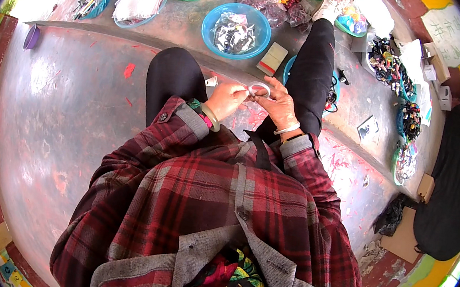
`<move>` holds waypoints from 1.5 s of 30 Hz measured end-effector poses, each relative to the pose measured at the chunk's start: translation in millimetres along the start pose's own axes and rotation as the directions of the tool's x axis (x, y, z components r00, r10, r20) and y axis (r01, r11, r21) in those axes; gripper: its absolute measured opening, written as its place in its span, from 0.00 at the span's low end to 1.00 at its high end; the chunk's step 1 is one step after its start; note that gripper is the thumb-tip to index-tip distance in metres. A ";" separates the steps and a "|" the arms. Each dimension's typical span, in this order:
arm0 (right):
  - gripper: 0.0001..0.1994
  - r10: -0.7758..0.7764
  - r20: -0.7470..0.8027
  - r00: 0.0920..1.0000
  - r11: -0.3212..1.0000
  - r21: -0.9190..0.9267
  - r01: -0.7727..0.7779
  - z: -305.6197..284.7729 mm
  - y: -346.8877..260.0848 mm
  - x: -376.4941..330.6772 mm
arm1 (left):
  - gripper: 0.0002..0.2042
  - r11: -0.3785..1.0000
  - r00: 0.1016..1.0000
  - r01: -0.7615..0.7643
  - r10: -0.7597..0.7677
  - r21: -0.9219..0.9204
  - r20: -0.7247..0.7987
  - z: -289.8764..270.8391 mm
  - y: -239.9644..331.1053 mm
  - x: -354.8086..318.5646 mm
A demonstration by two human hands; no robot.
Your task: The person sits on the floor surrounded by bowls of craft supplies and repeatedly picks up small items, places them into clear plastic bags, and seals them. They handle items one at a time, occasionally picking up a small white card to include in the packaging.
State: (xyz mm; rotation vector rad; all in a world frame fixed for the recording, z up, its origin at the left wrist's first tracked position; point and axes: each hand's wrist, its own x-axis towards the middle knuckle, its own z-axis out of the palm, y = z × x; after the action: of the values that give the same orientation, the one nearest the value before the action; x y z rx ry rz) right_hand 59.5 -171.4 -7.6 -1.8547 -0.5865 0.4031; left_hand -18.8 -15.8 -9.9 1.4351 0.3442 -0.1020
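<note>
White ring (261,84), smooth and thin-walled, held between both hands, in the gap between the knees. Right hand (280,106): palm turned inward, fingers curled nearly closed on the ring, index raised. Left hand (228,100): fingers bunched at ring's left edge, exact grip too small to tell. Both wrists bent inward, pale bangles on. Beyond: tan box (274,57) with red side, round blue plastic basin (207,26) of shiny silvery pieces. Floor (75,96) smooth grey, red scraps scattered.
</note>
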 end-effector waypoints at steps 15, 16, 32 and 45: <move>0.09 0.187 0.156 0.970 0.844 0.480 -0.240 -4.4 -1.7 -2.4 | 0.13 0.975 0.975 0.174 -0.151 -0.138 0.162 -4.2 3.0 -1.1; 0.11 0.186 0.165 0.969 0.861 0.447 -0.241 -5.9 -3.4 -2.0 | 0.13 0.977 0.974 0.171 -0.149 -0.127 0.170 -3.3 6.5 -2.9; 0.09 0.151 0.331 0.932 0.912 0.317 -0.260 -19.8 -26.1 -3.6 | 0.11 0.836 0.915 0.376 -0.268 -0.398 0.302 -6.7 11.2 -3.8; 0.06 0.060 0.020 0.998 0.979 0.195 -0.062 -19.5 -8.3 -0.5 | 0.12 0.863 0.935 0.325 -0.233 -0.386 0.268 -6.8 6.7 -2.1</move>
State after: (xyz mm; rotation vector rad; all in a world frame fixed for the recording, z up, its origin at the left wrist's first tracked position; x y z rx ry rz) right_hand 67.9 -184.4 7.0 -1.6855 -0.4828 0.4976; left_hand -20.1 -8.5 -3.6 0.9217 0.3712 -0.3937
